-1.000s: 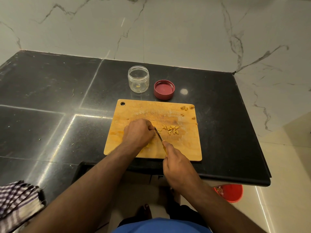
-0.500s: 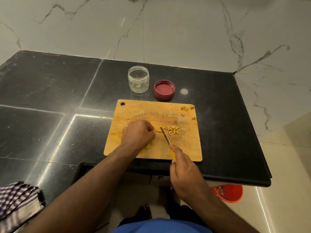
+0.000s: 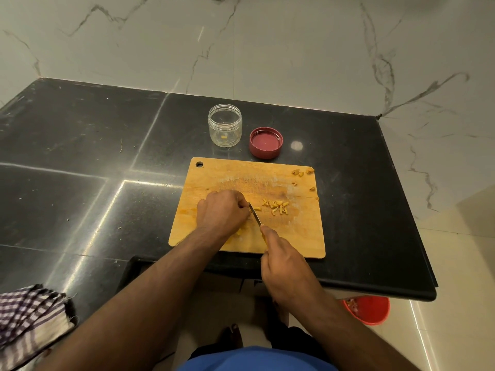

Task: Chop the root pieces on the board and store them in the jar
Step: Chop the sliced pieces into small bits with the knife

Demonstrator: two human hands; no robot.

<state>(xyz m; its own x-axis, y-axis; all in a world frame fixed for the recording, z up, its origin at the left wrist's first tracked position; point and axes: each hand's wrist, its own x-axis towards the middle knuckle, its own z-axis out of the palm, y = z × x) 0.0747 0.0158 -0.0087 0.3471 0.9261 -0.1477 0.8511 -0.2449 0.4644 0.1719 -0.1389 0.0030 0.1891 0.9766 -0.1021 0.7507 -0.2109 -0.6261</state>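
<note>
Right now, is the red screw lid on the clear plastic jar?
No, the red screw lid lies upturned on the black counter beside the open clear plastic jar.

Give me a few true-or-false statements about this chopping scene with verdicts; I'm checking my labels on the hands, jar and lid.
1. The jar has its lid screwed on. False: the red lid lies on the counter to its right.
2. The right hand holds a knife over the cutting board. True.
3. The jar is full of chopped pieces. False: only a small yellow bit shows at its bottom.
4. The left hand is curled on the board beside the blade. True.
5. A pile of cut pieces lies right of the blade. True.
</note>
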